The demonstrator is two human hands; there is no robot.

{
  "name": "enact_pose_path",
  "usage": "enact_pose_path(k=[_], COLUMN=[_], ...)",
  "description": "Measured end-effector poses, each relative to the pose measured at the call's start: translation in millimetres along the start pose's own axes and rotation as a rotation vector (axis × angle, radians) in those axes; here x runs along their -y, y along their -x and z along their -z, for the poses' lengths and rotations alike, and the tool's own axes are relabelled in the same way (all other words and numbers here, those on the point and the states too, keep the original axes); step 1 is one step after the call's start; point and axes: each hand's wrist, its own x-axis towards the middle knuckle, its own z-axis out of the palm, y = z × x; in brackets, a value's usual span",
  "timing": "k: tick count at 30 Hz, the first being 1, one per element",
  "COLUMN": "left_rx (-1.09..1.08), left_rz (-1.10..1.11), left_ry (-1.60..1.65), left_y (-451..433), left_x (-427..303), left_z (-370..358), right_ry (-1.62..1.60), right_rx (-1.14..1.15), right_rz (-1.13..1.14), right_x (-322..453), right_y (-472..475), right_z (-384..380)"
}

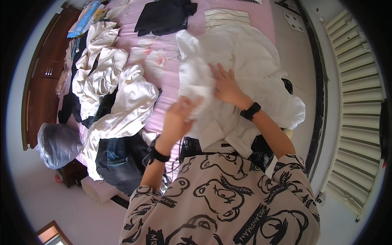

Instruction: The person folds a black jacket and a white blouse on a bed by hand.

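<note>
A sheer white collared garment point(251, 61) is spread on the bed in front of me, its collar point(211, 134) towards my body. My right hand point(228, 87) rests on it palm down, fingers spread, holding nothing. At the garment's left edge is my left hand point(180, 118), fingers bent beside a white sleeve point(193, 67). Motion blurs that hand and the sleeve, so I cannot tell whether the cloth is pinched. Each wrist wears a black band. Black patterned cloth point(190, 145) shows partly beneath the collar end.
Cream satin clothes point(131, 98) and dark clothes point(122, 165) are heaped along the left of the pink bedsheet point(165, 79). A folded black garment point(165, 16) lies at the far side. A filled plastic bag point(59, 145) sits at left. A radiator point(356, 92) lines the right wall.
</note>
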Motion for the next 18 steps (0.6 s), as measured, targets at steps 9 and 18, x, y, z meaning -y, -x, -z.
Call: enact_pose_path(k=[9, 18], left_rx=[-0.341, -0.026], left_rz=[0.210, 0.293], left_ry=[0.149, 0.414], left_y=[50.8, 64.5], left_x=[35.3, 36.3], left_z=[-80.9, -95.2], right_ry=[-1.610, 0.038], right_rx=[0.075, -0.197], right_rz=[-0.645, 0.175], right_x=[-16.5, 27.0], right_y=[36.3, 27.4], right_z=[28.5, 26.3])
